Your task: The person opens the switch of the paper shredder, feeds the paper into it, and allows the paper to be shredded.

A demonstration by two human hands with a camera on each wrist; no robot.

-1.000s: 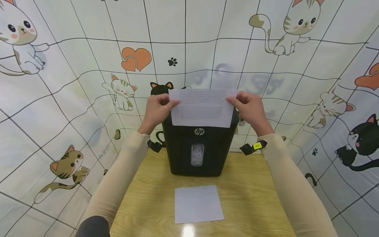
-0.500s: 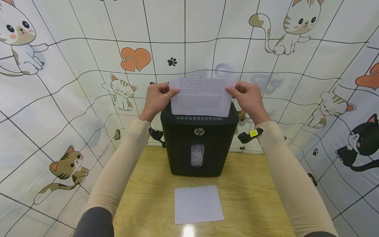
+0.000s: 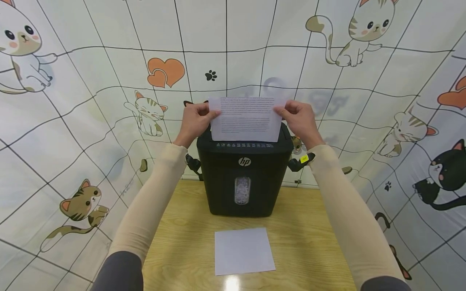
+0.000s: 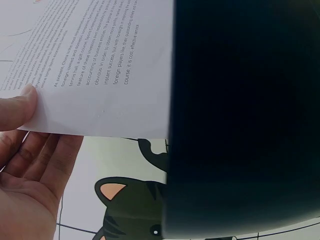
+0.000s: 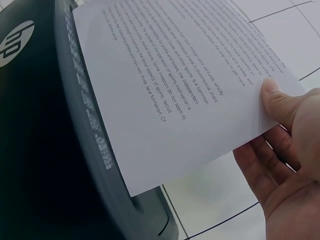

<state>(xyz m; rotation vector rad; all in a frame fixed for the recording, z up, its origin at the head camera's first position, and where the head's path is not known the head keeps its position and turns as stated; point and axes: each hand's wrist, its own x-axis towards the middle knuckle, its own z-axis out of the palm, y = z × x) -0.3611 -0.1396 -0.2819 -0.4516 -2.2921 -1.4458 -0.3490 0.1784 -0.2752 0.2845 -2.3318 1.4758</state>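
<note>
A printed sheet of paper [image 3: 247, 117] is held up over the top of a black HP paper shredder [image 3: 225, 186]. My left hand [image 3: 194, 121] pinches its left edge between thumb and fingers. On the opposite edge, my right hand [image 3: 300, 121] does the same. In the right wrist view the lower edge of the paper [image 5: 165, 125] overlaps the shredder's top [image 5: 95, 130], just behind a row of printed icons. The left wrist view has the shredder's dark side [image 4: 245, 120] hiding that lower edge.
A blank-looking white sheet [image 3: 244, 251] lies on the wooden table [image 3: 302, 226] in front of the shredder. Paper shreds show through the shredder's window [image 3: 242, 190]. Behind and at both sides hangs a white cat-print cloth [image 3: 240, 32].
Both hands have raised the paper from in front of the shredder's upper front to above its top, uncovering the icon row. Lately the right hand has shifted slightly left.
</note>
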